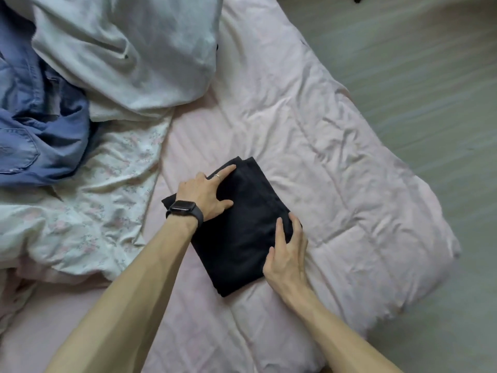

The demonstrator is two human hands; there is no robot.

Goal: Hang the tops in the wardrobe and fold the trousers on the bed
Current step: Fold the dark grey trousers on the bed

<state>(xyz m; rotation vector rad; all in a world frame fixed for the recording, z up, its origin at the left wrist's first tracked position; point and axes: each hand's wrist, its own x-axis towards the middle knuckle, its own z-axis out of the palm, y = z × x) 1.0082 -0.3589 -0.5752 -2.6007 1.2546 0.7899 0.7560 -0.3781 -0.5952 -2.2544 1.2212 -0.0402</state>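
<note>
Far out to the left of the left hand a blue denim garment lies in a heap, and beyond it, up past the fingertips, a pale grey-white garment is slumped over a flowered sheet. The left hand, with a dark watch on its wrist, lies flat with fingers spread, pressing on the near-left part of the black trousers. These sit folded into a compact rectangle on the pink bed, under and between both hands. The right hand lies along the trousers' right edge with fingers straight, gripping nothing that I can see. The fold looks all but done. To finish it well, I'd keep the left palm down as an anchor, sweep the right hand outward to press air and creases out, then square the edges so the layers line up. The quilt is soft, so firm, even pressure counts. The black cloth swallows detail: I cannot count the layers, find the waistband, or tell whether the right fingertips tuck under the edge. Both heaped garments run out of view, so whether they are tops or trousers is unclear, and no wardrobe shows.
</note>
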